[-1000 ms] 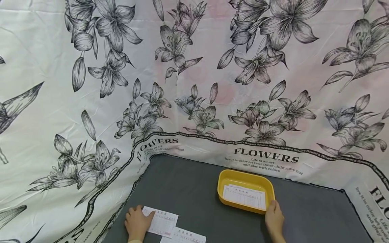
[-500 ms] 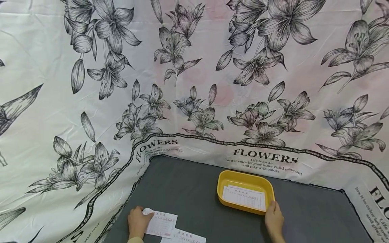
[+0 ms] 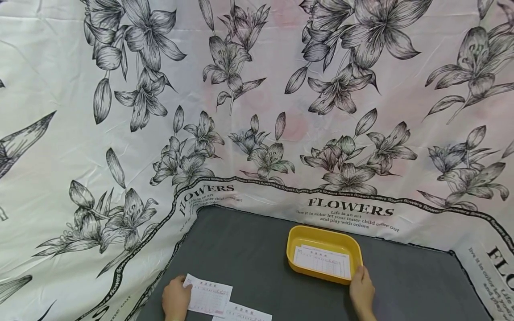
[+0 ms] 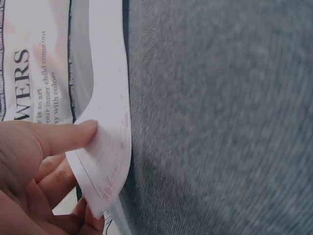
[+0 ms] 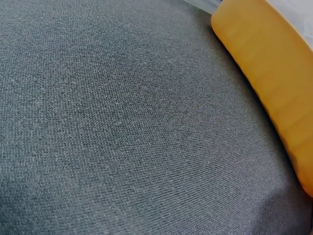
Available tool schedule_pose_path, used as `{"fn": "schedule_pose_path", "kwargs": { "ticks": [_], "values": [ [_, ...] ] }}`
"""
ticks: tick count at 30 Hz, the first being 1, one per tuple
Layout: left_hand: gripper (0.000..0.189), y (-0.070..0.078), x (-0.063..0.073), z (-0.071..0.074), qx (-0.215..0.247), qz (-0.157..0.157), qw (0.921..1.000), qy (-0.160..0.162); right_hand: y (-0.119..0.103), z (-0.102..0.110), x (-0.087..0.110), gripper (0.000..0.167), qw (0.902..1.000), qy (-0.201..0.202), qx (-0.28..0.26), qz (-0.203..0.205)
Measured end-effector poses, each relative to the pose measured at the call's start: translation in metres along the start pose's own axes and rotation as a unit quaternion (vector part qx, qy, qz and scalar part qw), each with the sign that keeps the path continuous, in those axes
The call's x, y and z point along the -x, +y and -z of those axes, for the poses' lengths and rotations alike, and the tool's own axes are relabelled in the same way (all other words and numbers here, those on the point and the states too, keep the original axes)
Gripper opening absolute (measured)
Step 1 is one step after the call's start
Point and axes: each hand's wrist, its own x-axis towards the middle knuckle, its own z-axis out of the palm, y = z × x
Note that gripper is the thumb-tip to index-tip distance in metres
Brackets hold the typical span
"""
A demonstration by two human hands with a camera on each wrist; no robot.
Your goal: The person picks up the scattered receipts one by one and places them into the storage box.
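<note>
My left hand (image 3: 175, 296) pinches the left edge of a printed paper slip (image 3: 210, 296), thumb on top. In the left wrist view the thumb (image 4: 68, 136) presses on this slip (image 4: 108, 117), which bends upward, with fingers beneath it. A second printed slip (image 3: 246, 313) lies partly under the first one's lower right corner. At the near right corner of a yellow plastic tray (image 3: 315, 273), my right hand (image 3: 362, 290) grips the rim. Printed slips (image 3: 321, 262) lie overlapping inside the tray. The right wrist view shows the tray's outer wall (image 5: 274, 73) but no hand.
A dark grey cloth surface (image 3: 249, 249) lies under everything. White fabric with black flower prints (image 3: 265, 151) hangs behind and at both sides, its lower border meeting the grey surface.
My left hand has gone from lying over the slip's left end to pinching its edge, and the slip has shifted slightly left. The right hand and tray have stayed put.
</note>
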Motion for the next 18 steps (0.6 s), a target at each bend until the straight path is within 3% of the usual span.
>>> {"fn": "schedule_pose_path", "kwargs": {
  "ticks": [6,18],
  "values": [
    [0.016,0.002,0.001,0.009,0.000,-0.012,0.9999,0.003,0.001,0.000,0.000,0.060,1.0000,0.002,0.005,0.003],
    [0.031,0.032,-0.018,0.038,0.076,-0.015,0.9970,0.001,0.001,-0.001,-0.001,0.061,1.0000,-0.004,0.001,-0.005]
  ]
}}
